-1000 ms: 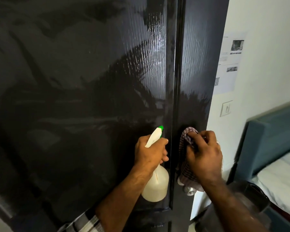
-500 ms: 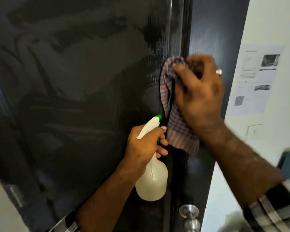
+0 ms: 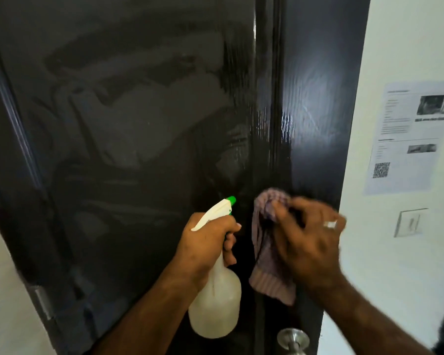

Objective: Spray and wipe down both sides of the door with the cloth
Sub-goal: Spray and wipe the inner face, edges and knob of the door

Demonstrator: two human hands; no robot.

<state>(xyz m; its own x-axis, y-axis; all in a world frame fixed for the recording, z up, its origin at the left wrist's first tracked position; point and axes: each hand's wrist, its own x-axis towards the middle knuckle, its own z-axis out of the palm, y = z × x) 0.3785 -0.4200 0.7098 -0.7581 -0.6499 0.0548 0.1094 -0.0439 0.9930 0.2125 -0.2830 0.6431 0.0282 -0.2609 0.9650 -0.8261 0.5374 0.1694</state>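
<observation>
Right hand presses the bunched cloth against the dark door, grip curled round it; left hand grip wraps the spray bottle.

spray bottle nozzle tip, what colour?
Green, on a white trigger head; the spray bottle body is translucent whitish. Head view, the only one.

Glossy black door; purple-and-white checked cloth; translucent white spray bottle, white trigger head, green nozzle tip; silver knob; white wall.
</observation>
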